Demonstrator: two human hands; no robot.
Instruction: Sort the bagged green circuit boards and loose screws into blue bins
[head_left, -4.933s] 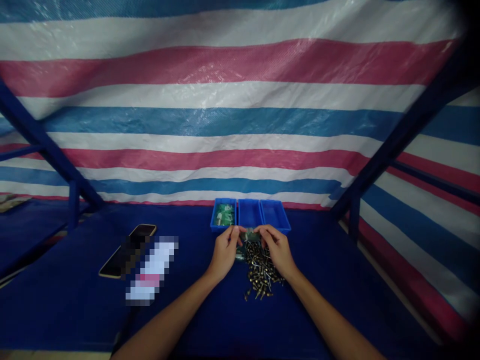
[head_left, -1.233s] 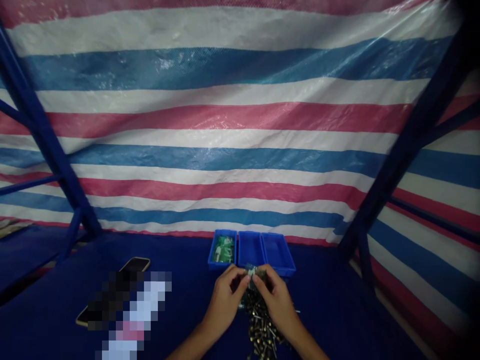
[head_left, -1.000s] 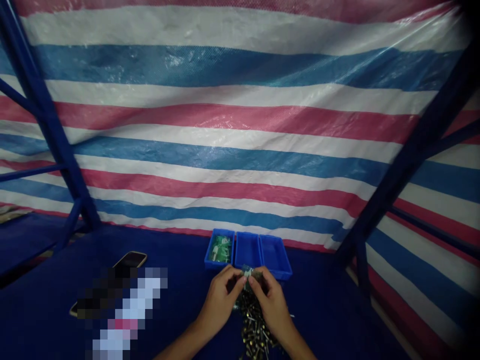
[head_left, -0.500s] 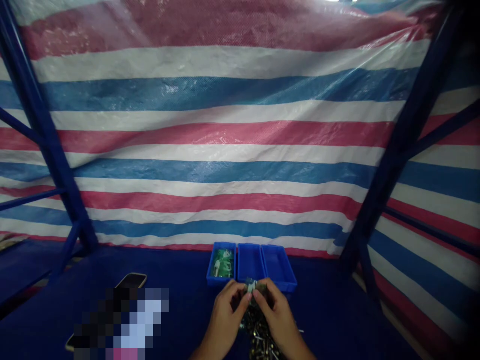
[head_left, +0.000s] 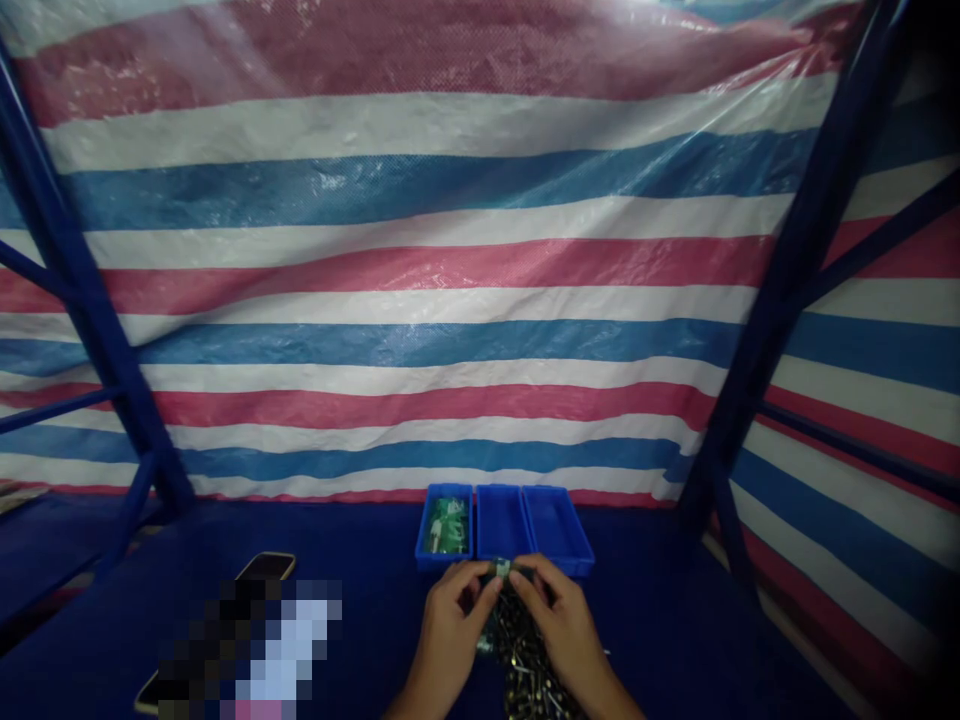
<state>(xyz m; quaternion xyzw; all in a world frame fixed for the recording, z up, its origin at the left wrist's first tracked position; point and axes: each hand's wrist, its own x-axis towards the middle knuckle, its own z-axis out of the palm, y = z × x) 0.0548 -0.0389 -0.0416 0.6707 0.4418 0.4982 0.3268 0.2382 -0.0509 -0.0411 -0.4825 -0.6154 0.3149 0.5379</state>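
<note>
Striped tarpaulin behind blue table; small packet at six o'clock from middle tray; left hand, right hand, fingers clamped on opposite sides; likely light, soft, slippery; best gripped by edges.

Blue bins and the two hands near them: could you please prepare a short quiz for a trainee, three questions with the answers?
1. Count: how many blue bins stand in the row?
2. Multiple choice: what lies in the left bin as seen in the picture? (a) a phone (b) green pieces (c) nothing
3. True or false: only one hand holds the small piece.

Key:
1. Three.
2. b.
3. False: the left hand and the right hand both hold the small piece.
</note>
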